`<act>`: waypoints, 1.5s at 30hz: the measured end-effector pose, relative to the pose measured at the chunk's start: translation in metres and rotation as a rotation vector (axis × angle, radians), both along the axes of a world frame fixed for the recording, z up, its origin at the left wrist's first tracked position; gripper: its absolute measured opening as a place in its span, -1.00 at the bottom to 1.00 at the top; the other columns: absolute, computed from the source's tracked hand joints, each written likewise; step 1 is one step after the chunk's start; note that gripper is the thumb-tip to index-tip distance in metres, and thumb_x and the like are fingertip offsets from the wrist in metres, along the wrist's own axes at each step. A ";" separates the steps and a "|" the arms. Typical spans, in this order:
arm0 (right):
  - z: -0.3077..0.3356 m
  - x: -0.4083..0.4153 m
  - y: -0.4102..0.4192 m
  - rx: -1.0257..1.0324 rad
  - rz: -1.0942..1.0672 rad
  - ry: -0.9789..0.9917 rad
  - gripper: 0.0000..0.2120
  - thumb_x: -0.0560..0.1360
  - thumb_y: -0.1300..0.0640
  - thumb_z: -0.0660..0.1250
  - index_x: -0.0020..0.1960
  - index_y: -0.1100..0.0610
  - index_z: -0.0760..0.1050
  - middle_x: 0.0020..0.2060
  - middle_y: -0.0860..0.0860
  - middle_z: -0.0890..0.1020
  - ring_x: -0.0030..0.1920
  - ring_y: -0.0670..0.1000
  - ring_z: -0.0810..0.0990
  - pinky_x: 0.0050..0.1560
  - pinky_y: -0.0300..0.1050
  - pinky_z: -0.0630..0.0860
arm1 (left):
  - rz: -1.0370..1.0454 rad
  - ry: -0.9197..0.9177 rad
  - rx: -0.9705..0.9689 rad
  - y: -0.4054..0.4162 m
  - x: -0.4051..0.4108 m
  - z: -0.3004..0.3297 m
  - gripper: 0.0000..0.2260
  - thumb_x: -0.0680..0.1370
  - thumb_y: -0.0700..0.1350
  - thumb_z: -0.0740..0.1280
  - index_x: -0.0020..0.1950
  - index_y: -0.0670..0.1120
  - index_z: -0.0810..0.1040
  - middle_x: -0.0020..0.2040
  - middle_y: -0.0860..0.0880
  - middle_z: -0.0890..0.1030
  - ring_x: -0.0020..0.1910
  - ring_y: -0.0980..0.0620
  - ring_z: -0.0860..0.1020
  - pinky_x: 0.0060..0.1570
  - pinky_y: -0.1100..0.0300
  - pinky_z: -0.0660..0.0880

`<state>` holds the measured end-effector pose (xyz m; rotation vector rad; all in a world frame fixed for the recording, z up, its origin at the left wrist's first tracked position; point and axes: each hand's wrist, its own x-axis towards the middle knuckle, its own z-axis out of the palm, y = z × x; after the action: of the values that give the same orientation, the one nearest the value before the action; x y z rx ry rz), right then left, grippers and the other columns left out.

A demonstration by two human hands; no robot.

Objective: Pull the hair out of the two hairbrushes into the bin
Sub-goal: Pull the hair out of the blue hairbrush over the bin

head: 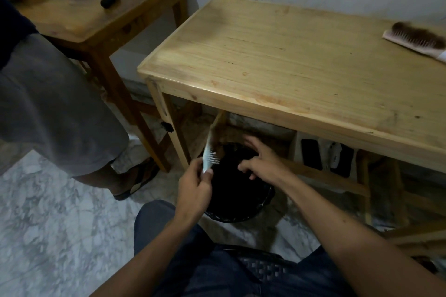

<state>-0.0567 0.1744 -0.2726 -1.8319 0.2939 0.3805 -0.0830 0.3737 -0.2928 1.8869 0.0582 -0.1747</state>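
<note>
Pinching the white hairbrush [210, 149] by its lower end, the left hand [195, 187] held it upright over the black bin [241, 210], bristles turned toward the right hand [259, 160]. That brush looked light and stiff, a thin plastic thing with sparse springy teeth, so a thumb-and-finger hold low on the body seemed enough, leaving the toothed part free. Hair in it would likely be soft, tangled and nearly weightless, best gripped in a clump close to the base of the teeth and drawn outward along them; loose strands could drift or cling to the fingers rather than drop. The right hand hovered above the bin mouth with fingers loosely spread and partly curled; whether it had any hair in them could not be told, since motion blur and the dark bin hid that. The second hairbrush [415, 40], pink and matted with dark hair, lay well apart at the far right of the table [277, 60], untouched.
</note>
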 end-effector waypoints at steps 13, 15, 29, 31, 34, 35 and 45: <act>-0.001 -0.009 0.004 0.256 0.029 -0.027 -0.87 0.57 0.14 0.38 -0.06 0.16 0.69 -0.43 -0.01 0.56 -0.46 -0.11 0.45 -0.43 -0.26 0.40 | -0.015 -0.166 0.141 0.007 0.007 0.009 -0.83 0.65 -0.16 0.27 0.21 0.02 0.55 0.05 0.05 0.66 0.00 0.10 0.62 -0.08 0.11 0.58; 0.001 -0.009 -0.001 0.306 -0.059 -0.057 -0.84 0.59 0.20 0.34 -0.09 0.22 0.67 -0.45 0.02 0.49 -0.50 -0.10 0.39 -0.48 -0.26 0.32 | 0.044 -0.132 0.146 0.010 0.008 0.007 -0.85 0.65 -0.18 0.26 0.16 -0.01 0.55 -0.01 0.05 0.65 -0.04 0.08 0.61 -0.14 0.15 0.54; -0.005 -0.002 -0.007 0.206 -0.303 -0.141 -0.87 0.57 0.15 0.38 -0.09 0.11 0.70 -0.35 0.00 0.61 -0.49 -0.12 0.45 -0.50 -0.29 0.36 | 0.230 -0.004 0.163 0.011 0.006 0.014 -0.89 0.65 -0.20 0.23 0.12 -0.02 0.48 -0.12 0.08 0.58 -0.18 0.16 0.53 -0.31 0.25 0.41; -0.007 -0.002 -0.009 0.050 -0.223 -0.060 -0.82 0.58 0.12 0.37 0.15 0.06 0.65 -0.11 -0.02 0.65 -0.39 -0.11 0.55 -0.44 -0.25 0.44 | 0.191 -0.035 0.165 0.013 0.004 0.013 -0.91 0.66 -0.18 0.24 0.09 -0.01 0.48 -0.10 0.04 0.60 -0.14 0.09 0.57 -0.28 0.23 0.43; -0.006 -0.006 -0.005 0.033 -0.132 0.033 -0.54 0.56 0.00 0.38 0.44 -0.07 0.41 0.20 -0.13 0.51 -0.22 -0.04 0.64 -0.35 -0.23 0.52 | 0.078 -0.100 0.195 0.011 0.001 0.009 -0.89 0.66 -0.15 0.26 0.15 0.00 0.53 -0.04 0.00 0.63 -0.10 0.03 0.60 -0.19 0.10 0.53; -0.005 -0.006 -0.001 0.104 -0.123 0.027 -0.49 0.55 -0.03 0.38 0.47 -0.06 0.37 0.23 -0.13 0.50 -0.21 -0.03 0.64 -0.35 -0.21 0.53 | 0.036 -0.128 0.219 0.010 0.000 0.008 -0.86 0.66 -0.14 0.26 0.19 -0.02 0.54 0.00 0.01 0.63 -0.07 0.04 0.60 -0.13 0.05 0.56; -0.007 -0.006 0.009 0.187 -0.128 -0.062 -0.93 0.55 0.20 0.40 -0.02 0.11 0.66 -0.31 0.00 0.65 -0.47 -0.18 0.49 -0.43 -0.32 0.46 | 0.038 -0.168 0.208 0.005 0.005 0.011 -0.81 0.65 -0.15 0.27 0.25 -0.04 0.55 0.02 -0.06 0.65 -0.10 0.09 0.59 -0.16 0.16 0.54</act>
<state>-0.0622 0.1832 -0.2793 -1.6292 0.3202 0.2536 -0.0780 0.3792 -0.2822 2.0999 -0.0023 0.0170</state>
